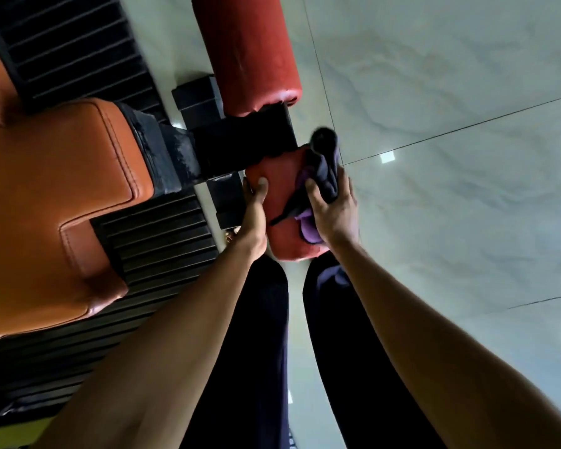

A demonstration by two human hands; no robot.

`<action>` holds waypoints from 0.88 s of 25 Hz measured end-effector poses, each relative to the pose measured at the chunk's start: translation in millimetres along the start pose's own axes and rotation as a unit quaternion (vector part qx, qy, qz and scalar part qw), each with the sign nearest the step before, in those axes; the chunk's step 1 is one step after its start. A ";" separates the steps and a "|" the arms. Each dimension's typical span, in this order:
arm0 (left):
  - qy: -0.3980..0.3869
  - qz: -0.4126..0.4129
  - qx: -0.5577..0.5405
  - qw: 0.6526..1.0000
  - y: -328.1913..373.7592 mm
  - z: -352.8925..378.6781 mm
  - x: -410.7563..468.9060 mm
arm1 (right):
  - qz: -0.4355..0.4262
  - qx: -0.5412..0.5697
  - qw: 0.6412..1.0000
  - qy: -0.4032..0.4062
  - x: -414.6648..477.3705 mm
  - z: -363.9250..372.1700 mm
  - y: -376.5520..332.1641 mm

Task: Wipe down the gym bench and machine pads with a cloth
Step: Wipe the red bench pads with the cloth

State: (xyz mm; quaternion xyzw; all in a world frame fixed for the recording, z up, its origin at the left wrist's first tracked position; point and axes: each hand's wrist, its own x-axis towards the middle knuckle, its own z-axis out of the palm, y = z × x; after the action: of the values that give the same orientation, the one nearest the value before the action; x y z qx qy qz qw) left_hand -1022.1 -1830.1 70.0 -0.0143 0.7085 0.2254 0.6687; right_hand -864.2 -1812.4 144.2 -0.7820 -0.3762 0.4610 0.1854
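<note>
A near red roller pad (280, 202) sticks out from a black machine frame (240, 147) just in front of my legs. My left hand (255, 205) grips its left side, thumb on top. My right hand (332, 212) holds a dark purple cloth (324, 170) bunched against the pad's right side, with a lighter purple fold under the palm. A second red roller pad (250, 50) extends away on the far side of the frame. An orange leather bench seat (62, 189) lies to the left.
Black ribbed rubber matting (162, 251) lies under and beside the orange seat. Pale glossy floor tiles (450, 157) fill the right half. My dark trouser legs (250, 367) stand directly below the near pad.
</note>
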 end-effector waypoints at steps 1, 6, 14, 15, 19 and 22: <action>-0.010 0.005 0.004 1.000 8.0 0.3 -18.4 | -0.005 -0.007 1.000 -0.003 -18.5 -5.6 17.5; -0.020 -0.017 -0.037 0.999 21.5 18.9 -45.9 | -0.140 -0.166 0.976 -0.034 -71.4 -8.6 42.6; -0.019 0.016 -0.059 0.998 29.2 20.4 -52.1 | -0.102 -0.104 0.989 -0.006 9.8 7.6 -27.2; -0.004 -0.003 -0.078 0.997 29.3 19.2 -51.1 | -0.083 -0.097 0.992 -0.007 -1.1 3.4 -14.6; 0.011 -0.053 -0.118 0.992 26.2 23.8 -50.6 | -0.119 -0.154 0.980 -0.034 -67.8 -14.1 47.5; -0.037 -0.081 -0.112 0.990 29.3 31.2 -62.7 | -0.226 -0.254 0.938 -0.065 -90.3 -12.8 59.3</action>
State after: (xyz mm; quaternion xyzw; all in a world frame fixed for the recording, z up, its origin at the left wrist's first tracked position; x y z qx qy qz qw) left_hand -995.5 -1810.9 138.5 -0.1381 0.6498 0.2491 0.7047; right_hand -854.9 -1918.6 165.5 -0.6655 -0.6589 0.3461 0.0554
